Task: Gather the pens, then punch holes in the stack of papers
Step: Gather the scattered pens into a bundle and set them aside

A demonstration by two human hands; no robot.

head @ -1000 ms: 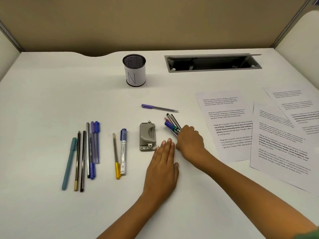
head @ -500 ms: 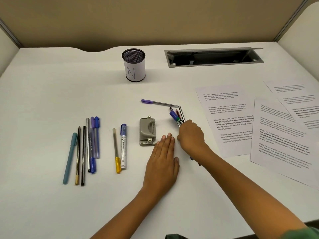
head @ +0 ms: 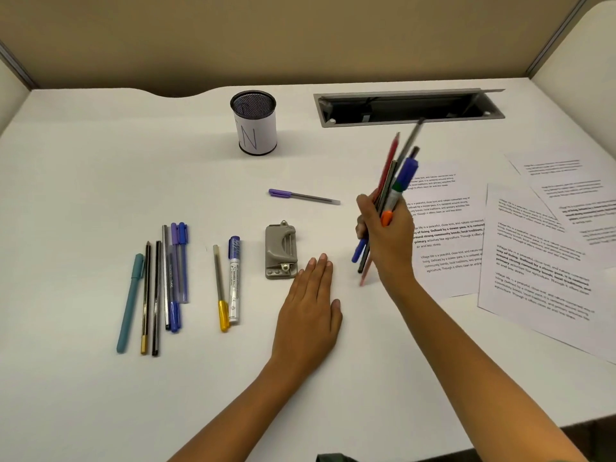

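My right hand [head: 388,238] grips a bundle of pens and pencils [head: 396,175], lifted off the white desk and tilted up toward the back. My left hand [head: 308,311] lies flat on the desk, fingers together, its tips just right of the grey hole punch [head: 280,250]. A purple-capped pen [head: 303,196] lies alone behind the punch. To the left lie a row of several pens [head: 165,278] and a pair, a yellow-capped pen and a white marker [head: 228,281]. Printed paper sheets [head: 540,261] are spread loosely at the right.
A black mesh pen cup [head: 254,123] with a white label stands at the back centre. A grey cable slot [head: 410,106] is set into the desk behind the papers. Beige partition walls close off the back and sides.
My right hand has raised the bundle of pens from the desk beside the punch and swung it upright, moving right. The left hand has stayed flat in place.
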